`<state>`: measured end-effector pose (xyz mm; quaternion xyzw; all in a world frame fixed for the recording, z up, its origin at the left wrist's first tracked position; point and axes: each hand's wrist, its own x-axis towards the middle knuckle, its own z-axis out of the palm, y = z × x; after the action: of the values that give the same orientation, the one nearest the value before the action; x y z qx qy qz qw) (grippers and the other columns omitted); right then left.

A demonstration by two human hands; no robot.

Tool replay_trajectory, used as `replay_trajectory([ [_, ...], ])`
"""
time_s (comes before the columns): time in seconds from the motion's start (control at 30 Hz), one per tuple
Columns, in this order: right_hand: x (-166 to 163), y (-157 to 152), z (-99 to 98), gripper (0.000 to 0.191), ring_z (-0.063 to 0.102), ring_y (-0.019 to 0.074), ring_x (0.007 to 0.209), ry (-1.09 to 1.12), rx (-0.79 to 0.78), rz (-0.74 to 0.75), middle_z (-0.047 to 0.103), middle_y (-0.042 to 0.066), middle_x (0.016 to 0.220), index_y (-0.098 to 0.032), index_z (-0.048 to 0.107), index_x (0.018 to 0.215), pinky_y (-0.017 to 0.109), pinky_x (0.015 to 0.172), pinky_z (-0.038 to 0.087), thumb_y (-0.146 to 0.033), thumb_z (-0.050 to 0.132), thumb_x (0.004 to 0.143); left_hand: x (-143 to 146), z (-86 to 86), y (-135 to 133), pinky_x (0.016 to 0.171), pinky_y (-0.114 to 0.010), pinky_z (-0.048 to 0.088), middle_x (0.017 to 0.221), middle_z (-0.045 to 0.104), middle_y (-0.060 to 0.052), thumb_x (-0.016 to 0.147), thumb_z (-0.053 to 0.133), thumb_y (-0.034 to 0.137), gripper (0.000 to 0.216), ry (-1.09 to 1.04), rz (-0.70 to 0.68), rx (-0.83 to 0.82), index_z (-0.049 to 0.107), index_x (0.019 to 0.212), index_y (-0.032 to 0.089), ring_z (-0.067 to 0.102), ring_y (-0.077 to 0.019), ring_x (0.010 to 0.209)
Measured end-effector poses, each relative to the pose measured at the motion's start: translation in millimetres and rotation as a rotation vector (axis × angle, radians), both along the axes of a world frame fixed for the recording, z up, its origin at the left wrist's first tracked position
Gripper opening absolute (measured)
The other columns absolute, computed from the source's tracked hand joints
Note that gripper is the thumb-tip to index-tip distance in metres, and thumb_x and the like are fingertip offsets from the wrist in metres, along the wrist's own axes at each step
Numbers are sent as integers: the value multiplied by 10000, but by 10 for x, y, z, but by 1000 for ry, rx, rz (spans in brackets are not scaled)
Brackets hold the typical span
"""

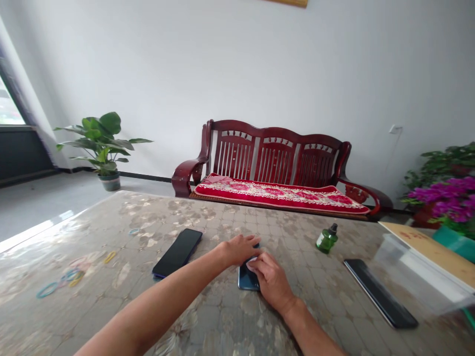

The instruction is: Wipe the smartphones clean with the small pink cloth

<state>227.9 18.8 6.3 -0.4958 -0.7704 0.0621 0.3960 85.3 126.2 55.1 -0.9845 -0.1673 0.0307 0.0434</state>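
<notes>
A dark blue smartphone (248, 280) lies on the patterned tabletop in front of me, partly covered by both hands. My left hand (239, 248) rests over its far end with the fingers stretched out. Pinched in my right hand (272, 277) is a small white wipe (252, 264), pressed against the phone's surface; most of the wipe is hidden by the fingers. To the left of the hands lies a black smartphone (178, 252) with a blue edge. Another dark phone (380, 292) lies to the right.
A green spray bottle (327, 239) stands beyond my right hand. On the right is a clear plastic box (415, 282) with a cardboard piece (426, 247) on top, near purple flowers (449, 198). Colourful rubber bands (67, 279) lie at left. Behind the table stands a wooden bench (274, 148).
</notes>
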Motion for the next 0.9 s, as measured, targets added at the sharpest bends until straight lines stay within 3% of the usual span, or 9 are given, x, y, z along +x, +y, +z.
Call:
replay_trajectory([
  [0.27, 27, 12, -27, 242, 592, 177, 908, 24, 5, -44, 641, 38, 907, -257, 715, 987, 291, 816, 479, -233, 474, 980, -147, 80, 101, 844, -449, 528, 1311, 553, -140, 634, 804, 251, 691, 64, 130, -72, 541, 1272, 269, 570, -356, 1148],
  [0.4, 67, 44, -67, 232, 601, 171, 893, 75, 21, -135, 644, 37, 915, -250, 708, 995, 278, 813, 477, -251, 476, 979, -353, 162, 26, 860, -434, 524, 1223, 596, -128, 561, 835, 359, 714, 42, 328, -195, 579, 1213, 215, 596, -345, 1088],
  [0.57, 135, 36, -93, 252, 598, 171, 858, 22, 16, -255, 631, 44, 892, -231, 711, 978, 259, 795, 466, -233, 459, 973, -561, 152, -218, 864, -427, 518, 1140, 611, -181, 677, 754, 414, 526, -37, 471, -157, 635, 1090, 113, 601, -344, 1048],
  [0.77, 49, 30, -60, 274, 577, 187, 855, -199, -15, -347, 611, 55, 862, -223, 701, 913, 260, 768, 444, -124, 447, 939, -648, 1, -381, 929, -398, 483, 1129, 615, -166, 701, 768, 405, 487, -108, 530, -156, 654, 1072, 110, 567, -323, 1091],
  [0.9, -209, 14, -19, 268, 563, 179, 857, -257, -30, -276, 593, 42, 848, -234, 688, 881, 248, 759, 432, -102, 461, 938, -637, -32, -390, 927, -384, 476, 1115, 623, -172, 693, 795, 395, 488, -123, 552, -168, 668, 1056, 95, 568, -321, 1080],
])
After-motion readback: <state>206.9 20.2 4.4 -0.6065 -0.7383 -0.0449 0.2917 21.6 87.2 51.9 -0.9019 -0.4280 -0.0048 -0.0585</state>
